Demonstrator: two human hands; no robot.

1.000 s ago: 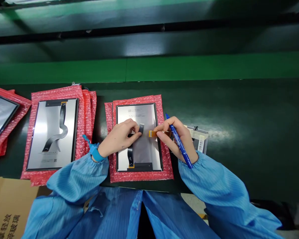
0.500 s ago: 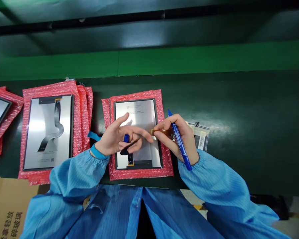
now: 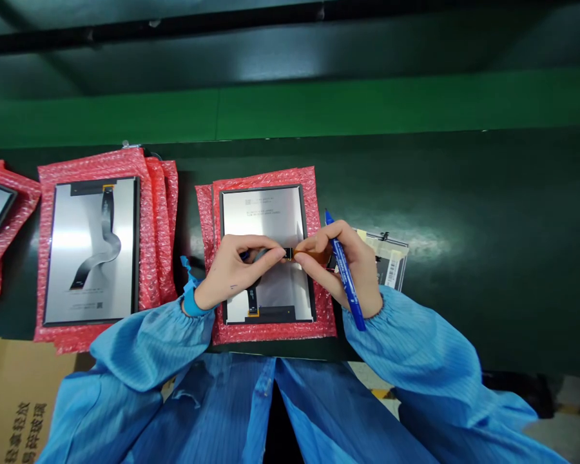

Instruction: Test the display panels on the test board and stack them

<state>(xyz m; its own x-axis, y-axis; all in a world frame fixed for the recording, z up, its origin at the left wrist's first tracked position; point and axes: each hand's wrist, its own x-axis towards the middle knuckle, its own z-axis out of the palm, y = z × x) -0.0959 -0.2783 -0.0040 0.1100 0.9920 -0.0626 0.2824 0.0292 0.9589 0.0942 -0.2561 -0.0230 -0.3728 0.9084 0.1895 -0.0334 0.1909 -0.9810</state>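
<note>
Holding both hands close together over the middle of a silver-backed display panel (image 3: 261, 216). Pinching, between thumb and forefinger of the left hand (image 3: 234, 264), the free end of a black ribbon cable (image 3: 252, 299), attached near the lower edge of that panel and curving up behind the fingers. Pinching likewise, between thumb and forefinger of the right hand (image 3: 354, 261), an orange flex strip (image 3: 315, 256), reaching back beneath the palm. Meeting end to end in the narrow space between both sets of fingertips, too small there to tell whether joined or merely touching. Also carrying in the right hand a blue pen (image 3: 347, 277), slanted across the palm with the tip pointing away from the body. Wearing a blue wristband (image 3: 191, 299) on the left wrist and blue elasticated sleeves on both arms. Working above red bubble wrap (image 3: 275, 333), spread under the panel on a dark green tabletop (image 3: 488, 258). Having just beyond the right hand a flat item with a barcode label (image 3: 392, 270), partly covered; and, well to the left, a second panel (image 3: 72, 238) on stacked red wrap, with an S-shaped cable (image 3: 110, 238) across its back.
</note>
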